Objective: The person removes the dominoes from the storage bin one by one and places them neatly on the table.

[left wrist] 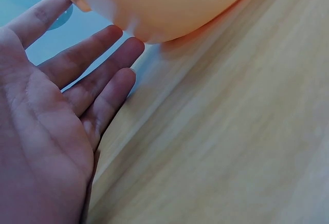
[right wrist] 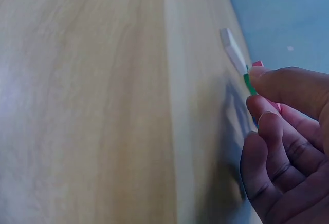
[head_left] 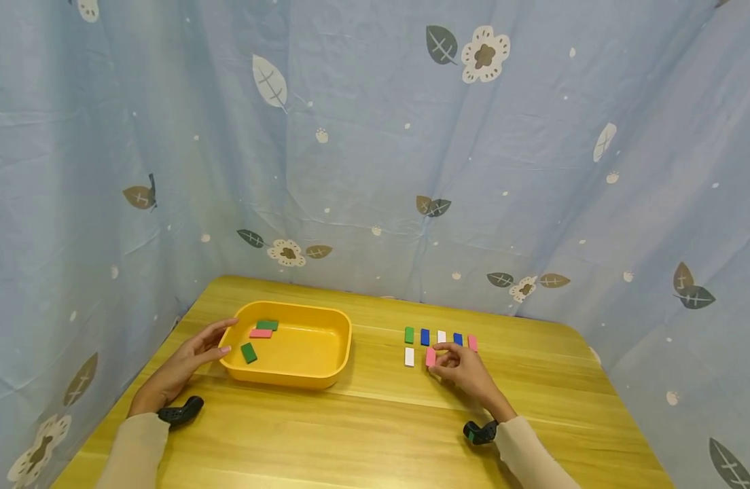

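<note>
My right hand [head_left: 463,370] pinches a pink block [head_left: 431,357] between thumb and fingers, close over the table; in the right wrist view the fingers hide most of it. Just left of it lies a white block [head_left: 409,357]. Behind them runs a row of a green block [head_left: 409,335], a blue block [head_left: 425,337], a partly covered white block [head_left: 441,337], another blue block [head_left: 458,338] and a second pink block [head_left: 472,343]. At the left, my left hand [head_left: 182,367] touches the yellow plastic tub [head_left: 332,382] with its fingers loosely extended at the rim.
Inside the tub lie two green blocks, one tilted [head_left: 248,352] and one at the back [head_left: 268,325], plus a pink block [head_left: 261,333]. The wooden table [head_left: 375,435] ends at a blue patterned curtain [head_left: 363,170]. Black wrist devices sit on both wrists.
</note>
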`<state>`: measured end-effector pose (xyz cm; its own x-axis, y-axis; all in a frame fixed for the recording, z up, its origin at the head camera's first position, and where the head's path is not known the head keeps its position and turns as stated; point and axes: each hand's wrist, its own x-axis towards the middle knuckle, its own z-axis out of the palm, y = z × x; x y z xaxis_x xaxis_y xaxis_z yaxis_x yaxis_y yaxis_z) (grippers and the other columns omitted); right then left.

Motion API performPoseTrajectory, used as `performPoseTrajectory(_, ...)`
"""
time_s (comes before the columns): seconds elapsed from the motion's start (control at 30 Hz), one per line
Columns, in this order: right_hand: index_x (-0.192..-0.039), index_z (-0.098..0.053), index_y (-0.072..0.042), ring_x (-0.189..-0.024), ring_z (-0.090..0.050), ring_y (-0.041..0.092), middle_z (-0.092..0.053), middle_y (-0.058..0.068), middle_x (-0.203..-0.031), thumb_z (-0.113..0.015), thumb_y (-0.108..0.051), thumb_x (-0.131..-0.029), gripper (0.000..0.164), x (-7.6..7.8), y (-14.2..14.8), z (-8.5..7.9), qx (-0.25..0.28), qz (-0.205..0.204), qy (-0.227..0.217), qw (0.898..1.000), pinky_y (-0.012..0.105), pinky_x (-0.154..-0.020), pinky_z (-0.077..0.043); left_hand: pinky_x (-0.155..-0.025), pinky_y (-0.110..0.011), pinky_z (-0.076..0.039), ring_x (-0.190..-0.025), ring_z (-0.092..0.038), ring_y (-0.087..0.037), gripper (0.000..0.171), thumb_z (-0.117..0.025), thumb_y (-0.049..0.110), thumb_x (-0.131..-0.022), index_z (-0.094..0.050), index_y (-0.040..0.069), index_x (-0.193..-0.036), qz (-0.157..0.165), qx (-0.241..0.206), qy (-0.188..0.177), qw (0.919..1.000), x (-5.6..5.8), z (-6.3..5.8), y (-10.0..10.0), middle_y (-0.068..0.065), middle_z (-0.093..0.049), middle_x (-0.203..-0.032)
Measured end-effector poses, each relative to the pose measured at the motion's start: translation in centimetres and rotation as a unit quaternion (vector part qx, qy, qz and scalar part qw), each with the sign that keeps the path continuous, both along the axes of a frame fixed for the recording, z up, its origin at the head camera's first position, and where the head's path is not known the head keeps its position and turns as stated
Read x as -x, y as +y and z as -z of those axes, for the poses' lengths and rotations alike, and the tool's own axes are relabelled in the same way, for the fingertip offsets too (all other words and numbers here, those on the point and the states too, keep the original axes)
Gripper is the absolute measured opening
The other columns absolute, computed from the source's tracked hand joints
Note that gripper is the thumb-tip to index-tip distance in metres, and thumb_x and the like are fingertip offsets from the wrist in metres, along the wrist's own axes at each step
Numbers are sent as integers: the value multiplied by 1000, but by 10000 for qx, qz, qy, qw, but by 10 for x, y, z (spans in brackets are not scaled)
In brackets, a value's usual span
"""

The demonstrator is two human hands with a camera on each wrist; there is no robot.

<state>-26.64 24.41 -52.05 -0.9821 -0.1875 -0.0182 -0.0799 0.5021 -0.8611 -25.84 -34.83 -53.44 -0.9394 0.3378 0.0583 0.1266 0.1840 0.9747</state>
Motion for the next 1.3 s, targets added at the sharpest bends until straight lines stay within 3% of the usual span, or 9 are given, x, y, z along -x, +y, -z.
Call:
performPoseTrajectory(0.2,-129,-65,-1,-67,-65,23,-72,6,-89,-82,-11,-88,46,3,0,5,-28,-55,9,10000,30,-60,-57,-94,-3,-32,-154,1,-45,61,-57,20,-107,-31,18,-163,-22,-5,-38,10000,1,0,0,-20,-4,-171)
performPoseTrajectory(0.9,-127,-69,-3,-64,-54,17,-66,1,-78,-85,-15,-86,46,14,-5,7,-678,-80,64,9976,24,-56,-44,-96,-4,-32,-154,0,-45,60,-55,19,-108,-32,19,-163,-2,-53,-9,10000,3,4,-2,-17,-6,-171)
performPoseTrajectory(1.3,-134,-64,-1,-61,-56,19,-69,5,-83,-81,-12,-90,49,14,-7,0,-325,-293,-42,9990,28,-53,-49,-95,-5,-33,-154,-1,-45,60,-56,21,-108,-31,20,-163,-4,-12,-45,10000,1,2,-1,-16,-7,-171)
